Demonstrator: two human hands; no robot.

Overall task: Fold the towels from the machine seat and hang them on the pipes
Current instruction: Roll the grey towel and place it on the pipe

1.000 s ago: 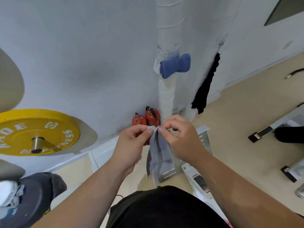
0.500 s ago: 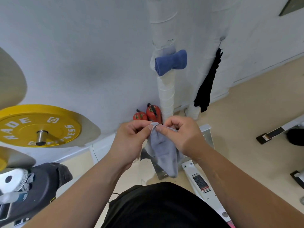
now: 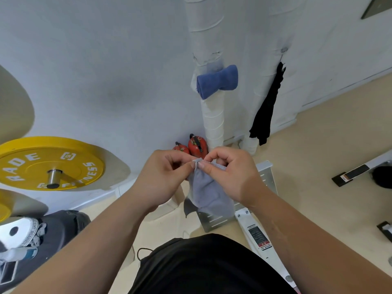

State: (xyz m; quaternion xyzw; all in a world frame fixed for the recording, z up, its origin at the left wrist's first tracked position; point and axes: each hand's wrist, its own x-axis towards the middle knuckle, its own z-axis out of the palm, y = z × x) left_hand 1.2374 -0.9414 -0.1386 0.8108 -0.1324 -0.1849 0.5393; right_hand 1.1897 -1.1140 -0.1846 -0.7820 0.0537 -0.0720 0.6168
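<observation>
One blue towel (image 3: 216, 81) already hangs folded on the wrapped pipe (image 3: 212, 115), and now both left hand (image 3: 163, 177) and right hand (image 3: 231, 175) pinch the grey towel (image 3: 209, 196) shut at chest height, fold unfinished, hanging still ahead.

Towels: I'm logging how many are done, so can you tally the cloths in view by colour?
Blue, on the left pipe: 1, blue towel
Black, by the right pipe: 1, black cloth
Grey, pinched by left hand and right hand: 1, grey towel
Total: 3
</observation>
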